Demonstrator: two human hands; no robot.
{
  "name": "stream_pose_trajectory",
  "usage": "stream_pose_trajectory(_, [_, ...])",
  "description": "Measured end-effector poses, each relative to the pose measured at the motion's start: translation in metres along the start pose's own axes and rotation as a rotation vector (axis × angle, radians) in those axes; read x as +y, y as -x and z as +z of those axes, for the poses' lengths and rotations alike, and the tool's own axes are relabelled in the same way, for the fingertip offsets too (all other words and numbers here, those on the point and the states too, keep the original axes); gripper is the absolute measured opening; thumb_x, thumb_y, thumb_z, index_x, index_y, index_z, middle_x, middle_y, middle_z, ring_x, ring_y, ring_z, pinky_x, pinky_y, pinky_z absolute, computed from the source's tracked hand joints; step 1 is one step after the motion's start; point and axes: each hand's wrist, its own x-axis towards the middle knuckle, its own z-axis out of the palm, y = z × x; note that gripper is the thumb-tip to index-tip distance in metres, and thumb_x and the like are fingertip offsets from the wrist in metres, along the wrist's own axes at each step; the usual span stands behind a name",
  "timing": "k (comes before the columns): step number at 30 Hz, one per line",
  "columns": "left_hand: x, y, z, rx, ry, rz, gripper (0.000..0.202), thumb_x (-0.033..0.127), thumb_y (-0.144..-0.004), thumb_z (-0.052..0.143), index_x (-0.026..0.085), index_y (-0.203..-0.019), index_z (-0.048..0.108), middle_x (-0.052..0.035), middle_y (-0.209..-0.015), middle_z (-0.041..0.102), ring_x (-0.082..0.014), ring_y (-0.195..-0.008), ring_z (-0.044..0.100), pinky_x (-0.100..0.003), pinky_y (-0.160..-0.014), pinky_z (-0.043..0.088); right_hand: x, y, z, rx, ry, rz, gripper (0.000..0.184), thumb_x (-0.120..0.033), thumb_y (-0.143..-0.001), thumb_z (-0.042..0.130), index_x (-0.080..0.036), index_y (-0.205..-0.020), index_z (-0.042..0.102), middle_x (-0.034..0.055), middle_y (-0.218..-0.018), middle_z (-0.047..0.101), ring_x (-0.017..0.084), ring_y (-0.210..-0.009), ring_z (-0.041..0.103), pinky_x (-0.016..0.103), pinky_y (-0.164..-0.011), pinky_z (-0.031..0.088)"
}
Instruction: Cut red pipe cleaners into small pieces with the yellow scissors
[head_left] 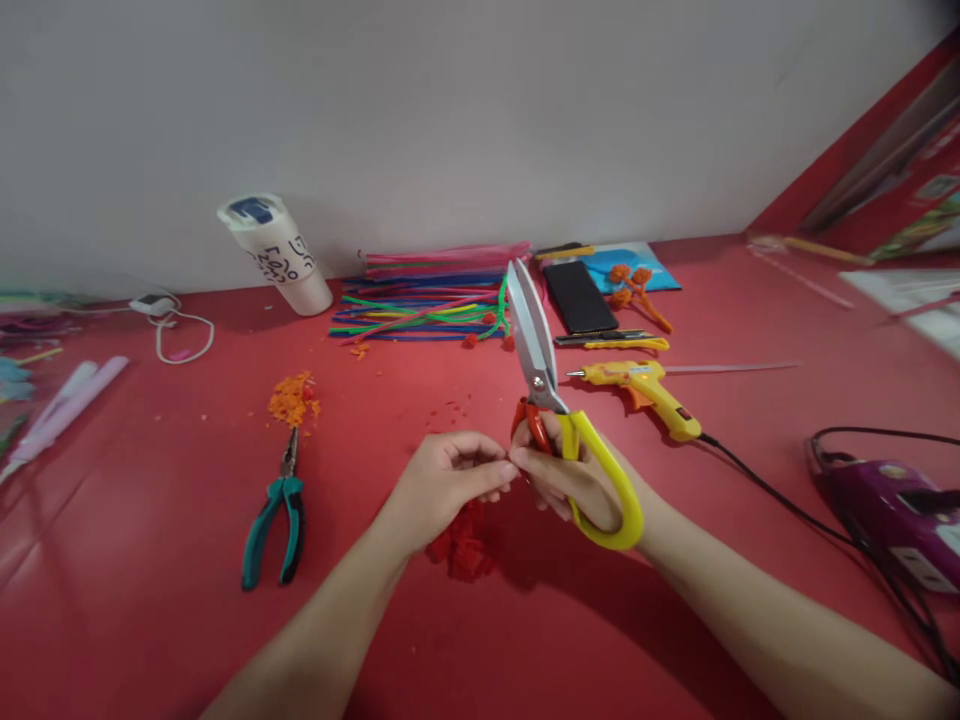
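Scissors [534, 345] with one yellow and one red-orange handle hang on my right hand [589, 480], blades pointing up and away. Its thumb and fingertips meet those of my left hand [454, 480], which is closed in a pinch. Whatever small thing lies between the fingertips is too hidden to name; a hint of red shows there. Beneath my hands, a heap of red scraps [469, 545] rests on the red table [420, 640]. Left of my left hand lie teal-handled pliers [276, 510], their tips at a pile of orange clippings [294, 398].
Pipe cleaners [420, 310] lie along the wall with a black phone [579, 297] and orange pipe-cleaner pieces [637, 292]. A yellow glue gun [645, 392] trails a cord toward a purple power strip [900, 510]. A white tumbler [277, 255] stands back left.
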Motion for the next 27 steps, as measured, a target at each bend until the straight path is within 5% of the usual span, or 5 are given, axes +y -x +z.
stream_pose_trajectory(6, [0.001, -0.003, -0.006, 0.323, -0.316, 0.102, 0.03, 0.036, -0.076, 0.05, 0.016, -0.053, 0.054, 0.0019, -0.047, 0.05, -0.009, -0.047, 0.045, -0.021, -0.048, 0.034, 0.003, 0.0, -0.003, 0.045, -0.028, 0.029, 0.02, -0.036, -0.076, 0.05, -0.019, -0.069, 0.041, -0.0122, -0.035, 0.034, 0.005, -0.027, 0.032, 0.021, -0.037, 0.038])
stream_pose_trajectory(11, [0.004, 0.002, 0.006, 0.193, -0.323, 0.183, 0.01, 0.025, -0.066, 0.061, 0.017, -0.072, 0.059, -0.0004, -0.07, 0.059, -0.0128, -0.065, 0.053, -0.023, -0.061, 0.041, -0.002, 0.001, -0.003, 0.087, 0.04, 0.11, 0.015, -0.032, -0.073, 0.051, -0.019, -0.072, 0.043, -0.0122, -0.035, 0.036, 0.006, -0.027, 0.035, 0.019, -0.034, 0.035])
stream_pose_trajectory(21, [0.001, 0.002, 0.007, 0.099, -0.22, 0.077, 0.014, 0.029, -0.07, 0.057, 0.016, -0.064, 0.056, 0.0016, -0.058, 0.054, -0.0101, -0.054, 0.047, -0.022, -0.053, 0.037, -0.003, 0.002, -0.003, 0.109, 0.067, 0.097, 0.014, -0.032, -0.073, 0.051, -0.02, -0.073, 0.043, -0.0125, -0.035, 0.035, 0.006, -0.028, 0.035, 0.019, -0.035, 0.036])
stream_pose_trajectory(27, [0.004, 0.002, 0.005, 0.173, -0.259, 0.174, 0.01, 0.025, -0.07, 0.057, 0.016, -0.069, 0.059, -0.0003, -0.067, 0.057, -0.0128, -0.066, 0.051, -0.023, -0.062, 0.039, -0.011, 0.002, 0.0, 0.16, 0.198, 0.193, 0.014, -0.029, -0.072, 0.051, -0.02, -0.064, 0.043, -0.0104, -0.036, 0.035, 0.005, -0.029, 0.034, 0.016, -0.03, 0.027])
